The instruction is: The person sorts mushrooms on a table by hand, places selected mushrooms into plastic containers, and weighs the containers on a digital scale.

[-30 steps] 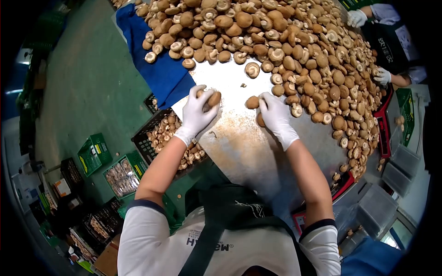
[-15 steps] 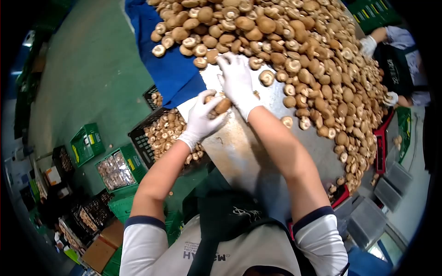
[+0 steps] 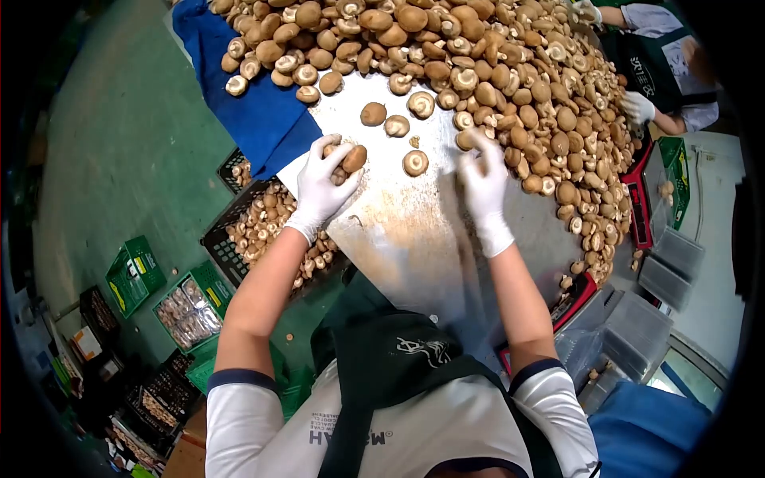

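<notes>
Mushrooms (image 3: pixel 355 158), brown: clasped between left hand's (image 3: pixel 319 191) curled fingers and thumb, above the table (image 3: pixel 390 211). Right hand (image 3: pixel 484 191): blurred, fingers and thumb apart, at the heap's (image 3: pixel 526 95) edge; contact unclear. Loose mushrooms (image 3: pixel 415 162): on bare metal, between hands.

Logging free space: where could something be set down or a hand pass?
Bare table: between left hand and right hand, nearer the body than the loose mushrooms; also rightward of right hand, up to the pile. Crowded: far and right sides.
</notes>
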Demonstrator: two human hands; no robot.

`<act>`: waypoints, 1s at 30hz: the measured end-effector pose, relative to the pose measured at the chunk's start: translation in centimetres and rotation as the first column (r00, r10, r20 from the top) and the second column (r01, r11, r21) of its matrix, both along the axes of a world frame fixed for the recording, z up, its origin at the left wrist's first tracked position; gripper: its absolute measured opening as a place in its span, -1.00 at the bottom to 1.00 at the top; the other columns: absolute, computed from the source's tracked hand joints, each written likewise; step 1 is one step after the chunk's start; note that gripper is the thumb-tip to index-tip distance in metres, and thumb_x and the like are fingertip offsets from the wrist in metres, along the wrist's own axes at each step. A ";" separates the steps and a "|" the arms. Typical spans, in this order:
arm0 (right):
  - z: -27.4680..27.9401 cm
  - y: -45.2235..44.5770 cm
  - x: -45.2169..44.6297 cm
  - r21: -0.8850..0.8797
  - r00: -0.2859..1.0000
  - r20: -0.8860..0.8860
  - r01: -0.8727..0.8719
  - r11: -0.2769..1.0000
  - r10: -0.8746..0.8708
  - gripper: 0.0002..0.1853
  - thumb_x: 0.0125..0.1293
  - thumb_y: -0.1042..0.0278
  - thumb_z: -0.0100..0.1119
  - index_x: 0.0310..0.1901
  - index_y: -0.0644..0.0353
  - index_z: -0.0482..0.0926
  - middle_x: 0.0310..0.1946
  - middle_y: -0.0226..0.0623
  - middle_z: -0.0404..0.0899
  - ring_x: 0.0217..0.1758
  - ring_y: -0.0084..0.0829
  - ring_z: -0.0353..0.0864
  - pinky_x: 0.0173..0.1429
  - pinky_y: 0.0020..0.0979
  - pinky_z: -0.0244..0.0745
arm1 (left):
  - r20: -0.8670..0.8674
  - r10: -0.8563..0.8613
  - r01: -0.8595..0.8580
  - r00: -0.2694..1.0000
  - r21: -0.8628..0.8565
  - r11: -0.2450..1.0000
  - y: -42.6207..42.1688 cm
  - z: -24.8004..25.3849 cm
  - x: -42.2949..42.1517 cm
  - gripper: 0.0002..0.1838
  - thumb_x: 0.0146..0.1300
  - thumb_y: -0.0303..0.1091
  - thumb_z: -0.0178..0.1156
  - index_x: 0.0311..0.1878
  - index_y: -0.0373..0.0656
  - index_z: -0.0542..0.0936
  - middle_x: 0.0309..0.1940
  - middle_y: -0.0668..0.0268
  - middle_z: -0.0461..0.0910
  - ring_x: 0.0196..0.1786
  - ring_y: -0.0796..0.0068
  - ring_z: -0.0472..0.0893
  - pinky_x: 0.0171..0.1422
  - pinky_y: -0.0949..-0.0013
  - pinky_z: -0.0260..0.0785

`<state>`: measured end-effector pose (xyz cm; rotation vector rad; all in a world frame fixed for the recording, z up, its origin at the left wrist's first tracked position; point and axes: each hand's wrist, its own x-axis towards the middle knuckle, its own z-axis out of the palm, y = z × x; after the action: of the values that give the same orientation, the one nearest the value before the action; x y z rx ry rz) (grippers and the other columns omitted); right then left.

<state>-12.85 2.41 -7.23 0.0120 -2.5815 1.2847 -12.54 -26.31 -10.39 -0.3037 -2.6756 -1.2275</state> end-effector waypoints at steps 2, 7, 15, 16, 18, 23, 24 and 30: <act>0.6 -3.5 2.2 -0.063 0.983 0.159 -0.081 0.995 0.091 -0.54 0.22 0.39 0.33 0.18 0.21 0.53 0.15 -0.11 0.52 0.22 -0.29 0.54 0.29 -0.35 0.44 | -0.024 0.004 -0.004 1.000 -0.038 0.999 0.1 -0.2 0.0 -0.50 0.03 -0.26 0.47 0.11 0.03 0.61 0.19 0.18 0.46 0.07 0.12 0.63 0.11 0.24 0.55; -1.5 -6.8 1.2 -0.004 0.953 0.304 0.004 1.000 -0.002 -0.49 0.24 0.36 0.30 0.25 0.16 0.52 0.13 -0.16 0.58 0.19 -0.34 0.57 0.28 -0.38 0.43 | -0.025 0.010 -0.011 1.000 -0.036 0.999 0.4 0.0 0.1 -0.50 0.06 -0.24 0.47 0.12 0.06 0.61 0.18 0.18 0.47 0.09 0.13 0.63 0.11 0.24 0.56; -2.1 -4.3 3.1 -0.462 0.915 0.399 0.150 0.874 0.054 -0.63 0.31 0.38 0.27 0.13 0.29 0.59 0.05 -0.21 0.63 0.11 -0.42 0.60 0.22 -0.43 0.46 | 0.008 0.027 -0.027 1.000 0.032 0.999 0.2 0.2 0.1 -0.50 0.11 -0.23 0.44 0.16 0.01 0.58 0.17 0.16 0.46 0.06 0.12 0.64 0.10 0.25 0.55; -2.2 -4.0 3.7 -0.345 0.939 0.340 0.077 0.935 0.049 -0.62 0.30 0.38 0.27 0.14 0.28 0.59 0.07 -0.18 0.62 0.13 -0.38 0.60 0.23 -0.41 0.47 | 0.030 0.025 -0.027 0.999 0.053 0.998 0.1 0.2 0.2 -0.50 0.12 -0.23 0.44 0.16 0.00 0.58 0.17 0.16 0.46 0.05 0.13 0.64 0.10 0.26 0.55; -1.7 -3.4 4.2 -0.078 0.974 0.217 -0.052 0.996 0.068 -0.60 0.29 0.38 0.28 0.16 0.27 0.58 0.12 -0.13 0.60 0.17 -0.30 0.60 0.25 -0.38 0.47 | 0.058 0.024 -0.030 0.998 0.097 0.995 0.0 0.2 0.1 -0.49 0.13 -0.23 0.43 0.17 -0.02 0.58 0.16 0.16 0.46 0.04 0.13 0.64 0.09 0.27 0.55; 2.2 -5.4 0.6 -0.029 0.991 0.135 0.025 0.999 -0.020 -0.50 0.30 0.27 0.26 0.26 0.18 0.51 0.21 -0.11 0.51 0.32 -0.20 0.48 0.37 -0.28 0.36 | -0.010 0.035 -0.034 0.999 0.103 0.994 -0.2 -0.4 -0.2 -0.48 0.15 -0.26 0.41 0.20 -0.08 0.55 0.16 0.17 0.45 -0.06 0.21 0.66 0.02 0.33 0.56; 3.4 -6.5 -0.9 -0.084 0.991 0.131 -0.027 0.996 0.038 -0.50 0.31 0.25 0.24 0.27 0.16 0.51 0.21 -0.06 0.50 0.30 -0.16 0.49 0.35 -0.27 0.38 | 0.009 0.050 -0.051 0.999 0.111 0.993 -0.3 -0.2 -0.1 -0.48 0.15 -0.28 0.40 0.20 -0.09 0.55 0.16 0.17 0.45 -0.08 0.24 0.66 0.00 0.34 0.56; -1.4 -12.2 -6.4 0.319 0.957 0.190 -0.271 0.908 0.219 -0.66 0.26 0.40 0.10 0.08 -0.01 0.54 0.00 -0.14 0.56 0.00 -0.09 0.64 0.00 -0.07 0.57 | 0.003 0.115 -0.113 0.993 0.201 0.973 0.3 -0.4 -0.3 -0.58 0.21 -0.40 0.33 0.14 -0.23 0.54 0.12 0.07 0.47 0.13 0.09 0.55 0.26 0.24 0.40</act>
<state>-19.20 -9.77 -8.60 0.3294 -2.9812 0.9183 -12.84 -25.98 -10.80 -0.1235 -2.4952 -1.4411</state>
